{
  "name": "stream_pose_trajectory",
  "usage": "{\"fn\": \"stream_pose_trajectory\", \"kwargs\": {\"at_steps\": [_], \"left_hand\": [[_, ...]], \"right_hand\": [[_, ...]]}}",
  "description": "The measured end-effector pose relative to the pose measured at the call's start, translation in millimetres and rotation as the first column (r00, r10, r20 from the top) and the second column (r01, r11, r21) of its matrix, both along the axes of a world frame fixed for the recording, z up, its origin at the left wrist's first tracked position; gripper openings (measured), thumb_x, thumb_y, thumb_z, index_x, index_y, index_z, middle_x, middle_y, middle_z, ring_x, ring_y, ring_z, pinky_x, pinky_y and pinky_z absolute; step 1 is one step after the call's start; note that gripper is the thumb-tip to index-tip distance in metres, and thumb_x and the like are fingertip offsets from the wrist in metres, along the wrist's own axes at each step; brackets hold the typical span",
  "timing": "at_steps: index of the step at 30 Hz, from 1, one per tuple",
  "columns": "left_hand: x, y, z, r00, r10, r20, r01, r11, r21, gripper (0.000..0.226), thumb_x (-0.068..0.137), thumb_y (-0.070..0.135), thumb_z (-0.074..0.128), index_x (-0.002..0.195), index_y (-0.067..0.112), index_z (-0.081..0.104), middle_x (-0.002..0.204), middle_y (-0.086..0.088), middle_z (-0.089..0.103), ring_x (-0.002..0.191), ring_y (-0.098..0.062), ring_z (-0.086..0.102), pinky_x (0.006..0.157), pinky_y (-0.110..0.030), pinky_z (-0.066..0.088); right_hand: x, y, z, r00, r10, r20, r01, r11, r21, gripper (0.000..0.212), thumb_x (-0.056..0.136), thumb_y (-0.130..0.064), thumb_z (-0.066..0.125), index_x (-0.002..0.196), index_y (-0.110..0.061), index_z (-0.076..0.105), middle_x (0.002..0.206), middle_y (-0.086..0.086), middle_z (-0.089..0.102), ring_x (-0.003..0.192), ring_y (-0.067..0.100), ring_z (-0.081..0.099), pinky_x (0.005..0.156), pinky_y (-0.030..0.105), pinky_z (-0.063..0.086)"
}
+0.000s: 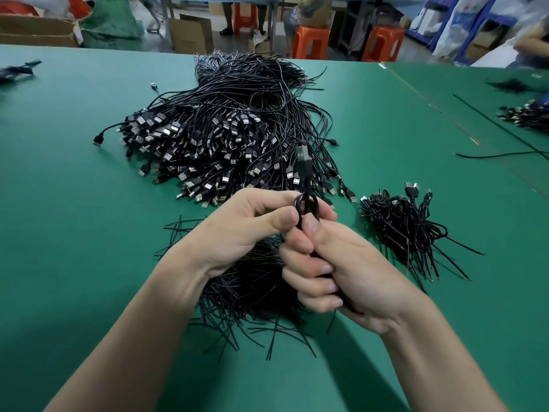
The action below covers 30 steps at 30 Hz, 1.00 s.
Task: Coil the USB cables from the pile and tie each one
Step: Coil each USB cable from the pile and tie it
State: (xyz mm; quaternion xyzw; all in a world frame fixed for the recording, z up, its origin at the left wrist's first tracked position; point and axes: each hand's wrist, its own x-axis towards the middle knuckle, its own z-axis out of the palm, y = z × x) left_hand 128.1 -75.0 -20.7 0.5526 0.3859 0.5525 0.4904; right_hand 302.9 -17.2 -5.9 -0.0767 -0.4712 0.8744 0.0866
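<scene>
2 hands share 1 cable just now. Nearest me, on my side of the pile, lies a loose heap of thin black ties, and both hands hang over it. My right hand has its fingers curled tight round the lower part of the coiled cable. My left hand pinches the top loop between thumb and forefinger, just short of the pile's near edge. The cable's USB plug stands up out of the loop, in front of the pile from where I look. I judge the coil is wound and tying is the step in hand. The right grip should be firm so the loops cannot spring apart, and the tie should go round the coil's waist, twisted snug without kinking the wire. A thin strand hangs below my right hand; tie or cable tail, I cannot tell. Right of the pile's near edge sits a small heap of tied cables on the green table. Beyond the pile stand orange stools. No writing or brand is readable; the plugs are too small.
</scene>
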Motion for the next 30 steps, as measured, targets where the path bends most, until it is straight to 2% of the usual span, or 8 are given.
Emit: {"fn": "stream_pose_trajectory", "kwargs": {"at_steps": [6, 13, 15, 19, 21, 24, 27, 30], "left_hand": [[6.0, 7.2, -2.4, 0.97, 0.231, -0.075, -0.222, 0.969, 0.112, 0.038, 0.099, 0.02, 0.059, 0.103, -0.017, 0.07, 0.076, 0.0, 0.075, 0.085, -0.003, 0.069, 0.092, -0.017, 0.049], [20.8, 14.8, -5.5, 0.919, 0.389, -0.057, -0.378, 0.915, 0.142, 0.031, 0.099, 0.028, 0.061, 0.07, 0.027, 0.073, 0.063, 0.009, 0.063, 0.071, -0.007, 0.062, 0.081, -0.018, 0.049], [20.7, 16.5, -7.6, 0.907, 0.419, -0.034, -0.411, 0.901, 0.138, 0.031, 0.101, 0.027, 0.06, 0.075, 0.022, 0.075, 0.062, 0.009, 0.059, 0.067, -0.007, 0.064, 0.075, -0.016, 0.05], [18.3, 17.6, -12.9, 0.911, 0.413, 0.001, -0.412, 0.908, 0.078, 0.024, 0.102, 0.028, 0.064, 0.095, 0.01, 0.077, 0.06, -0.005, 0.051, 0.043, -0.026, 0.062, 0.047, -0.028, 0.051], [18.3, 18.1, -14.1, 0.9, 0.436, -0.033, -0.431, 0.897, 0.093, 0.02, 0.099, 0.027, 0.068, 0.094, 0.011, 0.079, 0.06, -0.009, 0.058, 0.047, -0.028, 0.065, 0.049, -0.032, 0.054], [16.8, 18.0, -13.7, 0.83, 0.527, -0.182, -0.502, 0.848, 0.169, 0.011, 0.097, 0.023, 0.071, 0.098, 0.021, 0.082, 0.082, 0.0, 0.073, 0.079, -0.008, 0.068, 0.074, -0.026, 0.054], [10.4, 16.0, -9.2, 0.771, 0.513, -0.376, -0.481, 0.857, 0.183, 0.013, 0.098, 0.027, 0.07, 0.104, 0.025, 0.082, 0.096, 0.01, 0.074, 0.089, 0.001, 0.064, 0.079, -0.019, 0.047], [-7.1, 8.5, -2.7, 0.537, 0.373, -0.757, -0.436, 0.891, 0.129, 0.027, 0.09, 0.053, 0.066, 0.104, 0.037, 0.081, 0.093, 0.022, 0.068, 0.091, -0.001, 0.063, 0.084, -0.029, 0.05]], "right_hand": [[-1.0, 6.3, 2.7, 0.988, -0.117, 0.104, 0.105, 0.988, 0.109, 0.035, 0.1, -0.049, 0.047, 0.079, -0.021, 0.055, 0.062, -0.005, 0.036, 0.044, 0.005, 0.03, 0.037, 0.015, 0.025], [-2.1, 7.2, 1.4, 0.935, -0.314, 0.163, 0.27, 0.931, 0.246, 0.036, 0.105, -0.049, 0.042, 0.088, -0.02, 0.057, 0.067, -0.006, 0.033, 0.053, 0.01, 0.026, 0.045, 0.02, 0.026], [-1.6, 6.4, 0.8, 0.939, -0.311, 0.15, 0.27, 0.932, 0.244, 0.031, 0.108, -0.04, 0.041, 0.093, -0.019, 0.059, 0.069, -0.004, 0.038, 0.055, 0.01, 0.028, 0.046, 0.02, 0.025], [-5.6, 2.7, -3.9, 0.856, -0.505, 0.112, 0.284, 0.641, 0.713, 0.028, 0.111, -0.026, 0.038, 0.096, -0.015, 0.059, 0.07, -0.001, 0.055, 0.055, 0.012, 0.042, 0.05, 0.022, 0.033], [-8.8, 1.3, -7.6, 0.82, -0.567, 0.078, 0.271, 0.504, 0.82, 0.027, 0.11, -0.026, 0.039, 0.09, -0.021, 0.056, 0.066, -0.006, 0.057, 0.054, 0.01, 0.044, 0.052, 0.021, 0.035], [-11.8, -0.5, -15.8, 0.771, -0.636, 0.042, 0.293, 0.413, 0.863, 0.029, 0.109, -0.03, 0.039, 0.082, -0.026, 0.047, 0.061, -0.016, 0.048, 0.053, 0.004, 0.039, 0.053, 0.017, 0.032], [-10.8, 1.1, -25.7, 0.744, -0.668, 0.03, 0.32, 0.395, 0.861, 0.031, 0.11, -0.031, 0.039, 0.083, -0.015, 0.044, 0.063, -0.013, 0.042, 0.058, 0.008, 0.036, 0.055, 0.024, 0.031], [-6.9, 4.5, -32.3, 0.712, -0.7, 0.049, 0.344, 0.41, 0.844, 0.033, 0.11, -0.032, 0.039, 0.085, -0.011, 0.045, 0.066, -0.008, 0.045, 0.059, 0.009, 0.038, 0.057, 0.027, 0.034]]}}
